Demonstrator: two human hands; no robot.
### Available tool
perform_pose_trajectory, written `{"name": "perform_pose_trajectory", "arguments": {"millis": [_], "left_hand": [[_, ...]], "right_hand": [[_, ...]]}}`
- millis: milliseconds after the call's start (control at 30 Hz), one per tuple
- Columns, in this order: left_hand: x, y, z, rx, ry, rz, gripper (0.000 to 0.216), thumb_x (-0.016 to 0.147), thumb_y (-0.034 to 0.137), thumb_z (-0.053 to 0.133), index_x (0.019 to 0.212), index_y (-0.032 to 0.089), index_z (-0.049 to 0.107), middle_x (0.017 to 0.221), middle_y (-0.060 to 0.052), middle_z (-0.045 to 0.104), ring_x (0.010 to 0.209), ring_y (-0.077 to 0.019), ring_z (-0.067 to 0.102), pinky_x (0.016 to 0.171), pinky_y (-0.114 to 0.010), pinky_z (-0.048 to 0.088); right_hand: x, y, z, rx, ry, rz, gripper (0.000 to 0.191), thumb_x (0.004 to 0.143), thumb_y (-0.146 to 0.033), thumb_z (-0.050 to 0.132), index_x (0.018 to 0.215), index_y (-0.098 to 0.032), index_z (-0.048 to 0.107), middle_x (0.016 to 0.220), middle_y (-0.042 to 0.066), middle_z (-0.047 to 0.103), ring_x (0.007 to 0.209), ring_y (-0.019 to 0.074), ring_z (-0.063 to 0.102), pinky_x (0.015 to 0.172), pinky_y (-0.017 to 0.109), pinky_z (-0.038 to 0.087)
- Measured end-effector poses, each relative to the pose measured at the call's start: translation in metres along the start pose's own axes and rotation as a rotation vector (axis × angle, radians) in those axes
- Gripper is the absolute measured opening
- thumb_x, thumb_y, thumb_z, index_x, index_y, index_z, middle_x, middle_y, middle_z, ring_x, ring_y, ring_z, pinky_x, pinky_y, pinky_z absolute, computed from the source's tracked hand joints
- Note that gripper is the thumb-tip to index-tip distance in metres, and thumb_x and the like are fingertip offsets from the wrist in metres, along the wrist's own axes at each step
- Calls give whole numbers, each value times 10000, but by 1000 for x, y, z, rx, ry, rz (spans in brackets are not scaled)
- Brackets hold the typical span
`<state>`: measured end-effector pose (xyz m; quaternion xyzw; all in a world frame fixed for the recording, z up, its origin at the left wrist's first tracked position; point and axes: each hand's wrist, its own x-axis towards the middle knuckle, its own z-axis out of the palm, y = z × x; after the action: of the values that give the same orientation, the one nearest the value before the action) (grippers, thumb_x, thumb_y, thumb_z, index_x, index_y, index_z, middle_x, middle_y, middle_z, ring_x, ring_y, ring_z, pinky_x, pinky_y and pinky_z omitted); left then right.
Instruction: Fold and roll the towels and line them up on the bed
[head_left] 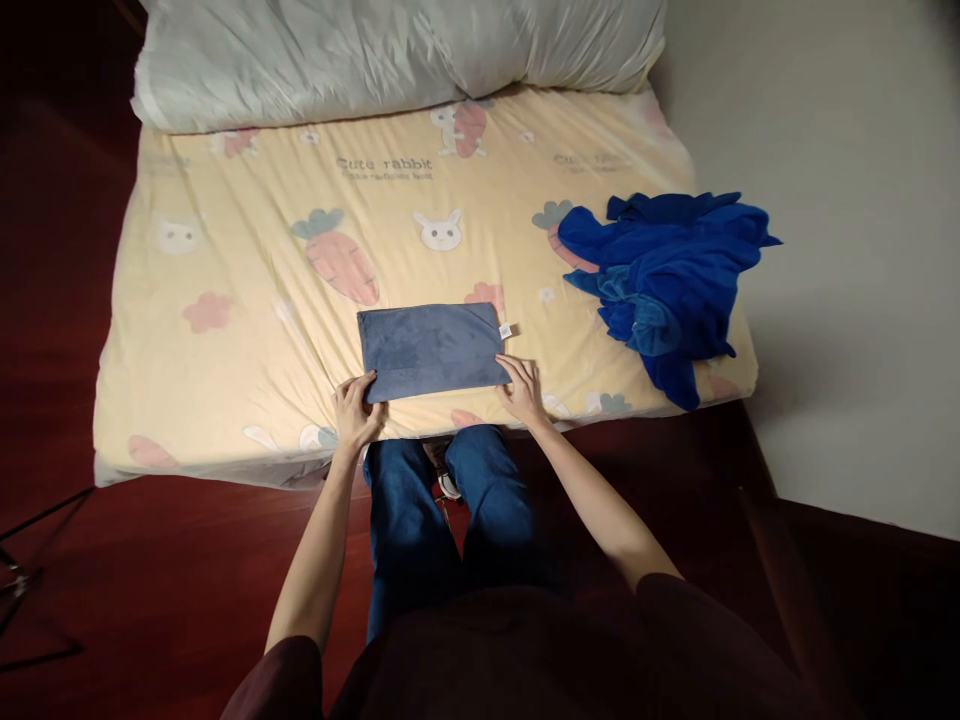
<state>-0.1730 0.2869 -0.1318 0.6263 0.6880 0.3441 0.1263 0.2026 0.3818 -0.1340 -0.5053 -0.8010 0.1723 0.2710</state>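
Note:
A grey-blue towel (431, 350), folded into a flat rectangle, lies near the front edge of the bed. A small white label (505, 330) sticks out from its right side. My left hand (354, 410) pinches the towel's near left corner, thumb below and fingers on top. At the near right corner, my right hand (523, 388) grips the edge in the same way, its fingertips resting on the cloth. Off to the right lies a crumpled heap of bright blue cloths (675, 270), touched by neither hand.
The bed (247, 260) has a yellow sheet with rabbits and carrots. A pale grey quilt (390, 60) is bunched across its far end. A white wall (847, 300) stands at the right. Thin black stand legs (45, 515) rest on the dark red floor (187, 580) at left.

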Motion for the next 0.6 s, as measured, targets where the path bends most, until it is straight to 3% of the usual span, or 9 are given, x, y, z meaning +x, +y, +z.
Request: {"name": "perform_pose_trajectory", "arguments": {"millis": [267, 433, 600], "left_hand": [[0, -13, 3, -102, 30, -10, 378, 953, 251, 531, 1300, 242, 680, 1291, -86, 710, 1263, -294, 537, 1138, -481, 430], [-3, -21, 8, -158, 85, -93, 299, 990, 319, 532, 1216, 229, 706, 1129, -116, 673, 1194, -293, 558, 1069, -465, 473], [-6, -26, 16, -214, 159, -255, 371, 1000, 462, 565, 1252, 201, 640, 1062, -100, 610, 973, -232, 631, 914, -397, 533]], "right_hand": [[-1, 14, 9, 189, 139, -35, 508, 920, -70, 451, 1346, -251, 661, 1347, 62, 705, 1286, 242, 616, 1127, 455, 500], [-6, 19, 17, 171, 196, 85, 303, 993, -220, 491, 1229, -220, 681, 1153, 116, 726, 1154, 271, 662, 1004, 446, 579], [-9, 18, 22, 303, 204, 219, 322, 1044, -351, 480, 1306, -188, 572, 1093, 129, 729, 1050, 248, 724, 924, 406, 615]]}}
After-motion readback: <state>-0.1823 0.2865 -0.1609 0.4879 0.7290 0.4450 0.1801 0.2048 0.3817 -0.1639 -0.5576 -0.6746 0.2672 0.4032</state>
